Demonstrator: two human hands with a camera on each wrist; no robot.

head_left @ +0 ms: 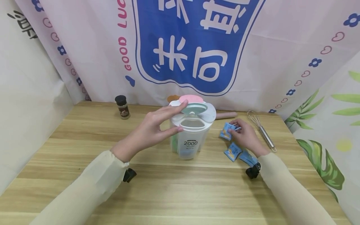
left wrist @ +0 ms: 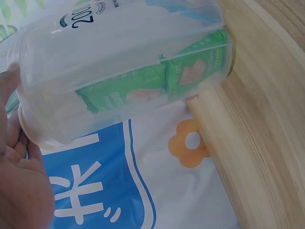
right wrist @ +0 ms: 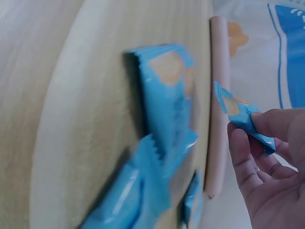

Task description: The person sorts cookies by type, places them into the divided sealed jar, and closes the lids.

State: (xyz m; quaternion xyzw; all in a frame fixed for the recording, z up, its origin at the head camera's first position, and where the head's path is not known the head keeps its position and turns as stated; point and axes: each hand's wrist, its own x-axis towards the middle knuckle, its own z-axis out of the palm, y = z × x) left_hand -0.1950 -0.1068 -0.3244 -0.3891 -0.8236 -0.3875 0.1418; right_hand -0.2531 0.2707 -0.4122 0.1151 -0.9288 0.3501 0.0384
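A clear, sectioned storage container [head_left: 191, 137] marked 2000 stands upright on the table. Its white lid has a raised green flap [head_left: 197, 108] over the front opening and a pink flap [head_left: 191, 99] behind. My left hand [head_left: 149, 131] touches the lid with fingers extended, index finger at the green flap and thumb at the opening's rim. Green snack packets [left wrist: 126, 90] show through the container wall in the left wrist view. To the right, my right hand [head_left: 246, 136] pinches a small blue snack packet [right wrist: 240, 117] between thumb and fingers. Several more blue packets [head_left: 232, 151] lie below it.
A black-capped seasoning jar [head_left: 122, 107] stands at the back left. Behind the container lies a pinkish rolling pin [head_left: 226, 115], and a metal whisk [head_left: 264, 132] is at the right. A printed cloth [head_left: 95, 62] hangs along the table's back edge.
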